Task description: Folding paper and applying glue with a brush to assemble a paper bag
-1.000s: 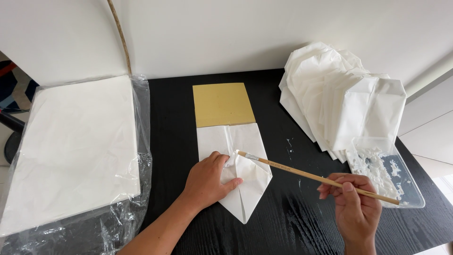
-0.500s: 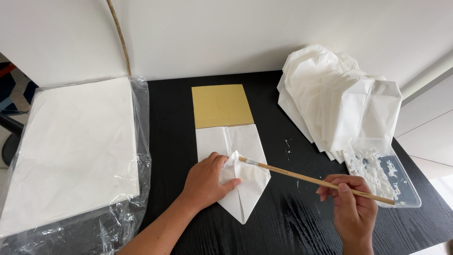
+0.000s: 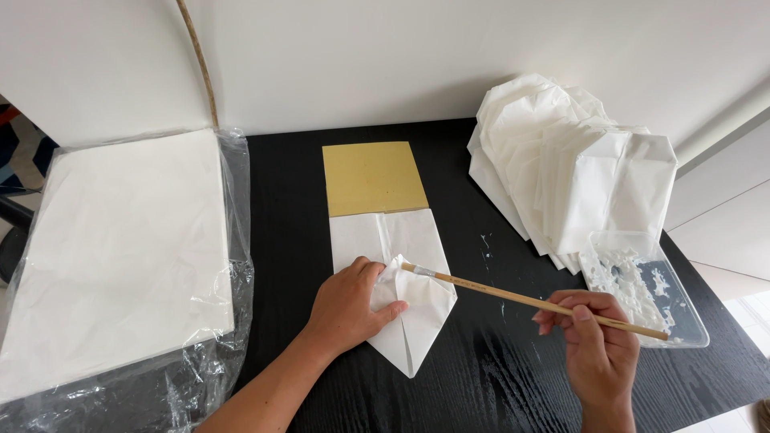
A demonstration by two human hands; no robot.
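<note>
Left hand (image 3: pixel 350 305) pressed flat, fingers spread, on folded white paper piece (image 3: pixel 409 301) mid black table (image 3: pixel 481 385). Right hand (image 3: pixel 595 349) pinched shut around long wooden-handled brush (image 3: pixel 529 301), bristles touching paper fold.

My left hand (image 3: pixel 351 303) presses the folded white paper sheet (image 3: pixel 405 301) on the black wooden table (image 3: pixel 497 385); my right hand (image 3: pixel 597 349) holds a thin wooden brush (image 3: pixel 529 301), its bristles touching the paper.

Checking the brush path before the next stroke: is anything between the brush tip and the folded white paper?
Nothing visible. The brush in the right hand has its tip at the folded white paper, beside the left hand pressing it down.
</note>
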